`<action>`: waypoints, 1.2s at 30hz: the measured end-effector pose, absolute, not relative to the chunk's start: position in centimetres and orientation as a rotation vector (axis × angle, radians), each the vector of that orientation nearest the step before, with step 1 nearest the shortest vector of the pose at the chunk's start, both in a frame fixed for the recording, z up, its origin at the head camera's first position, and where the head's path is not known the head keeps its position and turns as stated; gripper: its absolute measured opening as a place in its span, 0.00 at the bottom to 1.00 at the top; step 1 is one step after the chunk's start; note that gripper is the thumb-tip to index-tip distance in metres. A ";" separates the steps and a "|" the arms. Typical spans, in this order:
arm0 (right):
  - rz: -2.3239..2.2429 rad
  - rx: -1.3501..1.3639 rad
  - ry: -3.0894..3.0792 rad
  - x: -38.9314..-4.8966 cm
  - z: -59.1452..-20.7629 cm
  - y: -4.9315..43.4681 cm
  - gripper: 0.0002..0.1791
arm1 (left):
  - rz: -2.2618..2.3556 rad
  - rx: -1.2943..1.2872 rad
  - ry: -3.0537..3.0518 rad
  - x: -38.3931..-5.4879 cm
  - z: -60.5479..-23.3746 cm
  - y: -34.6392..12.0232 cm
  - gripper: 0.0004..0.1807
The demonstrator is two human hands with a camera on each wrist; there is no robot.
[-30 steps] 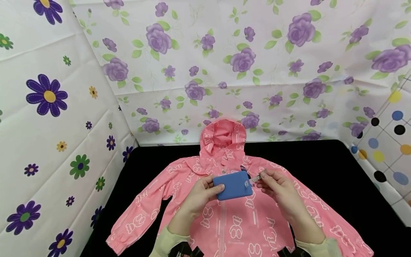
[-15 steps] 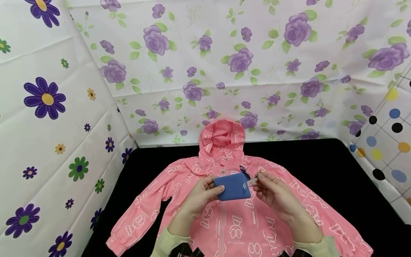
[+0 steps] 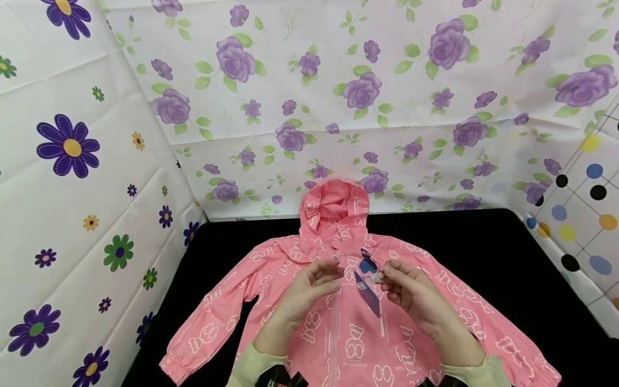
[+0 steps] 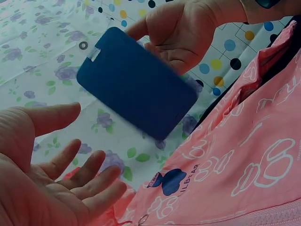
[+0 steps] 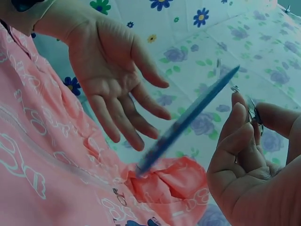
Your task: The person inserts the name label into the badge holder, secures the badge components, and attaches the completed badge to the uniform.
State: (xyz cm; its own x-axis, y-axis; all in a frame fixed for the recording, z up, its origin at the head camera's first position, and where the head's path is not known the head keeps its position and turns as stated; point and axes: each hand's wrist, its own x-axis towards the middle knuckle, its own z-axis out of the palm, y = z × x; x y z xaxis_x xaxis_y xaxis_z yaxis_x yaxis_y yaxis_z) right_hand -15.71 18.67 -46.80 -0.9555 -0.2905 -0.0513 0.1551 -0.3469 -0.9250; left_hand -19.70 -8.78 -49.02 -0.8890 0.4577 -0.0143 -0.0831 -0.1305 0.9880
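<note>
A blue badge holder [image 3: 367, 294] hangs in the air over the chest of a pink hooded jacket [image 3: 335, 334], turned nearly edge-on in the head view. From the left wrist its flat blue face [image 4: 136, 84] shows, slightly blurred. My right hand [image 3: 413, 290] pinches the small metal clip [image 5: 254, 114] of the holder between thumb and fingers. Just left of the holder, my left hand [image 3: 307, 293] is apart from it, palm turned toward it with the fingers spread and slightly bent. Nothing lies in that left hand [image 5: 110, 77].
The jacket lies front up on a black table surface [image 3: 435, 228], its sleeves spread and its hood toward the back. Flower-printed cloth [image 3: 271, 70] hangs behind, with a daisy-patterned sheet [image 3: 82, 215] at left and a dotted one [image 3: 587, 215] at right.
My left hand has let go of the badge holder, which has swung from face-on to nearly edge-on, hanging from the clip. My right hand keeps its pinch, having shifted slightly left.
</note>
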 end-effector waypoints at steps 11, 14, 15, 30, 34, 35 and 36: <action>-2.233 -0.184 1.812 -15.2 -46.7 18.0 0.05 | 1.894 0.759 1.772 -18.8 -48.5 -8.5 0.30; -2.212 -0.217 1.862 -15.2 -46.8 17.8 0.05 | 1.888 0.772 1.745 -18.6 -48.5 -8.4 0.26; -2.208 -0.224 1.872 -15.1 -46.8 17.7 0.06 | 1.886 0.774 1.734 -18.6 -48.5 -8.3 0.25; -2.174 -0.246 1.941 -14.9 -46.5 17.3 0.07 | 1.909 0.773 1.726 -18.6 -48.3 -8.3 0.17; -2.172 -0.256 1.935 -14.9 -46.5 17.4 0.04 | 1.907 0.761 1.752 -18.6 -48.2 -8.3 0.18; -2.171 -0.264 1.936 -14.9 -46.5 17.4 0.04 | 1.909 0.759 1.753 -18.6 -48.2 -8.3 0.18; -2.170 -0.269 1.939 -14.9 -46.6 17.4 0.04 | 1.911 0.759 1.755 -18.5 -48.2 -8.3 0.18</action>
State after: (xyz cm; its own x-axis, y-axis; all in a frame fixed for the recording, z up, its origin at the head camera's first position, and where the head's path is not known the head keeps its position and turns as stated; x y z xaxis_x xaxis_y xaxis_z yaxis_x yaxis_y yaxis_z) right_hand -14.92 17.36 -46.57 -0.9594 -0.2819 -0.0088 0.0403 -0.1063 -0.9935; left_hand -18.55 -8.29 -48.17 -0.7550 0.6476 0.1024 0.0470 -0.1023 0.9936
